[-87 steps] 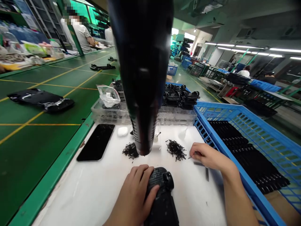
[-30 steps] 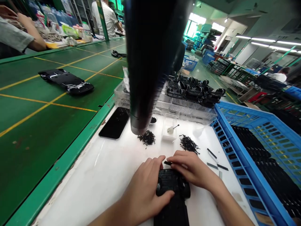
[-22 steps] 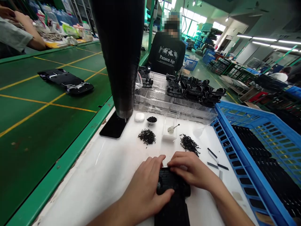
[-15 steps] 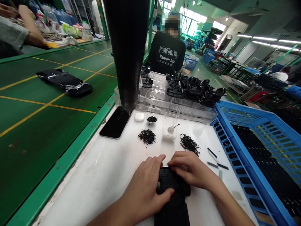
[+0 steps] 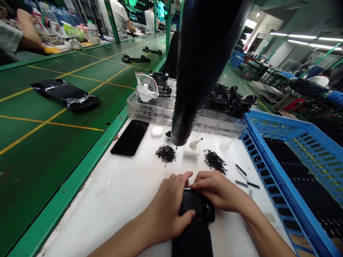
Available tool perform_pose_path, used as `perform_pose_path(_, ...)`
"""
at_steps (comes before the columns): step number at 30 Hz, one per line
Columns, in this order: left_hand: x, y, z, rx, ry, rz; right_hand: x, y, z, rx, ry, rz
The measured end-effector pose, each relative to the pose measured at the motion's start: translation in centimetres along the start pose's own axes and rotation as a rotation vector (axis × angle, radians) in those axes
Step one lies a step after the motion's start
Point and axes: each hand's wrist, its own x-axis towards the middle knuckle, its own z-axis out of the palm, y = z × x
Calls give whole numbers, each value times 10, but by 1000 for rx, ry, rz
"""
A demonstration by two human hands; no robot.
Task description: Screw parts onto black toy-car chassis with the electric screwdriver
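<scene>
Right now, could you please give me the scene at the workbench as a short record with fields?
left hand: over the black wheeled base, thumb on top
right hand: fingertips at the base's far end; grip contents hidden
above bench: dark cylindrical tool, tip down
small black parts: left pile, right pile
left edge: dark-screened phone, lying flat
right side: blue crate of black parts

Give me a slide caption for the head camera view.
Two hands on a black chassis beside small screw piles.
</scene>
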Motion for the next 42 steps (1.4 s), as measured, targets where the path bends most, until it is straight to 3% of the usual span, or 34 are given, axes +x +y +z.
perform_pose_path(5,-1,-3,1,42,20,17,6,1,6,128,120,37)
perform_pose_path(13,2,-8,-12,31,-11,21,14,8,14,254,203,84)
perform_pose_path(18,6,-9,-16,34,-16,-66,20,11,12,294,187,101)
perform_pose_path(23,6,-2,-19,36,-47,-93,11,8,-4,291,145,164)
perform_pose_path(25,7,0,-22,38,-66,-84,5,10,-14,312,265,227)
perform_pose_path(31,9,2,-27,14,-81,-54,-15,37,-50,278,895,336)
perform_pose_path(34,11,3,-27,8,-75,-61,-24,57,-61,256,1143,358)
perform_pose_path(37,12,2,-26,0,-68,-47,-23,75,-65,234,1220,426)
perform_pose_path(42,7,-9,-19,6,36,5,-5,92,-60,120,1098,518)
